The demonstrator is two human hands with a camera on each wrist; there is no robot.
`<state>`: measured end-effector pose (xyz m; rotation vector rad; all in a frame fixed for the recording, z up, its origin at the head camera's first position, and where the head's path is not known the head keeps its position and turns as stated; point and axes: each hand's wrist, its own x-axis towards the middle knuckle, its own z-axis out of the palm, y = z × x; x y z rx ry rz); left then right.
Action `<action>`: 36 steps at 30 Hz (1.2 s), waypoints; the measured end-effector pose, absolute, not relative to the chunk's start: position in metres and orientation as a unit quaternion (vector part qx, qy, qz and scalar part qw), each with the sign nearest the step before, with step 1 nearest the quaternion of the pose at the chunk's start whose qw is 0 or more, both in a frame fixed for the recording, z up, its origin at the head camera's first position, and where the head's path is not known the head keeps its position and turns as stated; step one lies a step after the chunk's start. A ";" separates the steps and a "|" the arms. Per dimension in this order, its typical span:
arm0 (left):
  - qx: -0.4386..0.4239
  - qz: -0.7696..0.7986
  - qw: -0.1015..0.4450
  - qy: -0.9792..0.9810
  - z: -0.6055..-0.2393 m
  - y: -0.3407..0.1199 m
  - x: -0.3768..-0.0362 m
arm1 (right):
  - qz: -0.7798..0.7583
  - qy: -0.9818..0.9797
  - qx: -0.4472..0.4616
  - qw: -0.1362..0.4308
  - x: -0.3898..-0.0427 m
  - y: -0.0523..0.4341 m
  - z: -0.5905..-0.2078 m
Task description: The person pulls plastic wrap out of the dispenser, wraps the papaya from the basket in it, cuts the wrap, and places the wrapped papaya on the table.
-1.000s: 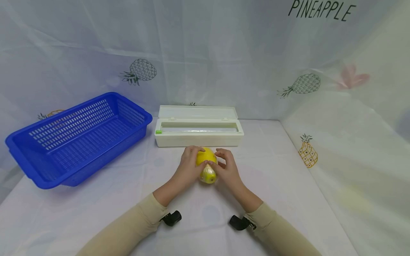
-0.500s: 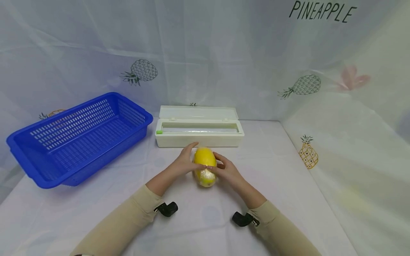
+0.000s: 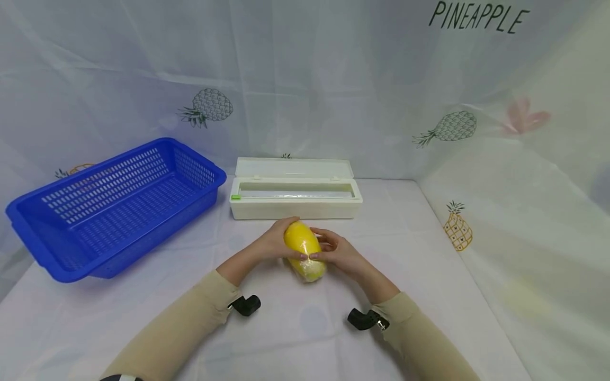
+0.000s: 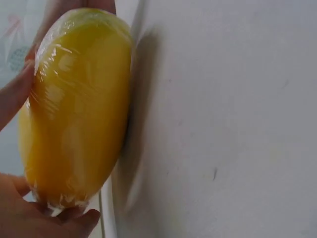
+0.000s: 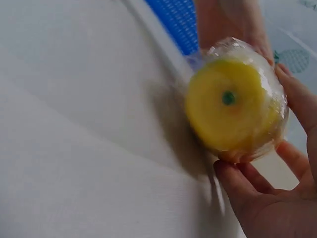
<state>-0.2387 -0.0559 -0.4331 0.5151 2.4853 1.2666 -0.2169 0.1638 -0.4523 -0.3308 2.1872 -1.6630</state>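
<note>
A yellow oblong melon (image 3: 300, 238), tightly wrapped in clear cling film, is held between both hands, low over the white table. Its far end points a little left. My left hand (image 3: 275, 243) grips the far left side, thumb on top, and fingers (image 4: 74, 220) curl at that end in the left wrist view. My right hand (image 3: 342, 256) holds the right side, its thumb meeting the left thumb on top. In the right wrist view the near end of the melon (image 5: 223, 119) shows a small green spot, with crinkled film around it.
Behind the hands stands a white cling-film box (image 3: 295, 208), its lid up and a roll inside. To the left sits a blue perforated basket (image 3: 157, 233). A pineapple-print cloth (image 3: 305, 106) hangs behind and at the right.
The melon has turned so its far end points left and its near end right. My left hand opened away from its far end, then came back onto it; the right hand kept contact.
</note>
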 end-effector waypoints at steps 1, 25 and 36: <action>0.171 0.443 0.147 0.868 -0.433 -0.056 -0.237 | -0.578 0.788 -0.115 0.176 -0.215 0.163 -0.452; 0.013 0.444 0.054 0.894 -0.435 -0.075 -0.218 | -0.497 0.845 -0.194 0.044 -0.212 0.130 -0.448; 0.016 0.435 0.019 0.900 -0.436 -0.078 -0.215 | -0.512 0.849 -0.110 0.073 -0.219 0.131 -0.430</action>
